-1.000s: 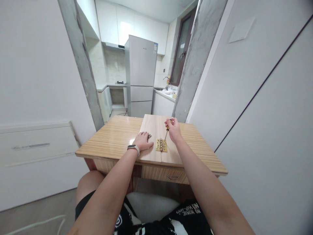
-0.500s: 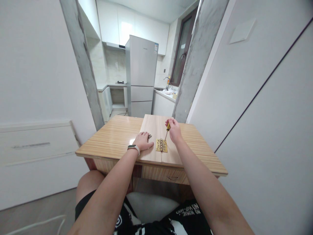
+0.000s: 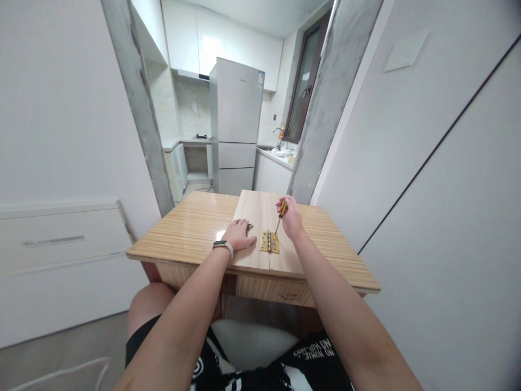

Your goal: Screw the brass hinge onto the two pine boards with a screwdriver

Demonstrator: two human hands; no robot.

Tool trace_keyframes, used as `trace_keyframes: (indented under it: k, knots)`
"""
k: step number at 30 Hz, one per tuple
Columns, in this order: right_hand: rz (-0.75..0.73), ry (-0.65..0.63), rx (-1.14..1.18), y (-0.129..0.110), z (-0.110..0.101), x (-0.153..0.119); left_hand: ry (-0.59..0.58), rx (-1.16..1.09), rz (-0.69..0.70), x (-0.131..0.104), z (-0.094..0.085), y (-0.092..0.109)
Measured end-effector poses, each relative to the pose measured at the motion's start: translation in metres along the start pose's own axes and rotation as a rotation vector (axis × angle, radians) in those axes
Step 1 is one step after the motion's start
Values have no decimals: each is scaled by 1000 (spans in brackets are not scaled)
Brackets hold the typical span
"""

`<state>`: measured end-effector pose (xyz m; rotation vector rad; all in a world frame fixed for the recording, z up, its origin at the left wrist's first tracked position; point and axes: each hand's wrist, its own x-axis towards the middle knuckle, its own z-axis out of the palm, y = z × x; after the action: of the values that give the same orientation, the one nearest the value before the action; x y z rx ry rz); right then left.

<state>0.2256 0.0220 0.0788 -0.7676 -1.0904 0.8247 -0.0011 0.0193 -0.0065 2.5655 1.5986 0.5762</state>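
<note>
- Two pale boards (image 3: 253, 205) are lying side by side on the table (image 3: 191, 222), and the brass-coloured hinge (image 3: 269, 242) is straddling their seam, toward the edge nearest you.
- Your right hand (image 3: 291, 218) is gripping the yellow-and-black screwdriver (image 3: 284, 209), whose shaft is slanting down to the hinge's far right corner. Whether the tip is seating in a screw is too small to tell; if it is only riding on a rim, it could be slipping off and scratching the plate.
- You are holding that shaft off vertical, so hard turning could be chewing a screw head or driving it crooked.
- Your left hand (image 3: 238, 234) is lying spread, palm down, on the left board; I cannot tell whether it is trapping anything underneath. No hand is visibly bracing the right board (image 3: 286, 260), so torque could be shifting it and pulling the hinge askew.
- Small dark metal pieces (image 3: 249, 226) are sitting beside your left fingers; a careless sweep could be scattering them.
</note>
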Motion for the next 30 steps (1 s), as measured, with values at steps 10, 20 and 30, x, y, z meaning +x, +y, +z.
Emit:
trace_keyframes:
  k: [10,20,30]
  knots:
    - [38,18,29,3,-2,1,-17,-6,-12,0,-1,1]
    - [-33,54,-58,4,-5,1,-30,-11,-23,-2,-5,4]
    - [-49,65,-97,2,-4,0,-18,-11,-13,-2,-5,4]
